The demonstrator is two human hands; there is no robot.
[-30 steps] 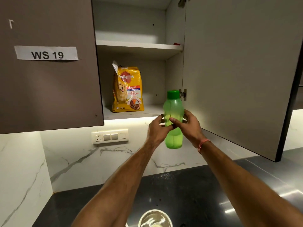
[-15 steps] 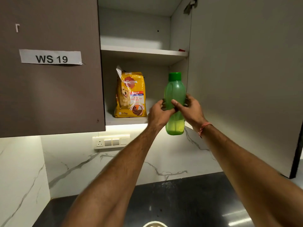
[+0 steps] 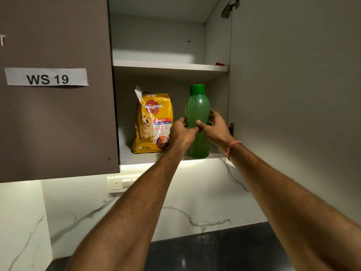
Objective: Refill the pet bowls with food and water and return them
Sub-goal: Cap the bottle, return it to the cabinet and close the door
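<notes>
A green water bottle with a green cap stands upright at the front right of the lower cabinet shelf. My left hand and my right hand both wrap its middle, fingers meeting in front. A yellow bag of dog food, its top torn open, stands on the same shelf just left of the bottle. No pet bowl is in view.
The cabinet's right door hangs open beside my right arm. A closed brown door with a "WS 19" label is at left. An upper shelf, a wall socket, marble backsplash and a dark countertop lie around.
Both hands have lifted the bottle from below the cabinet up and into it; its base now rests on the lower shelf. The bowl on the counter has dropped out of view.
</notes>
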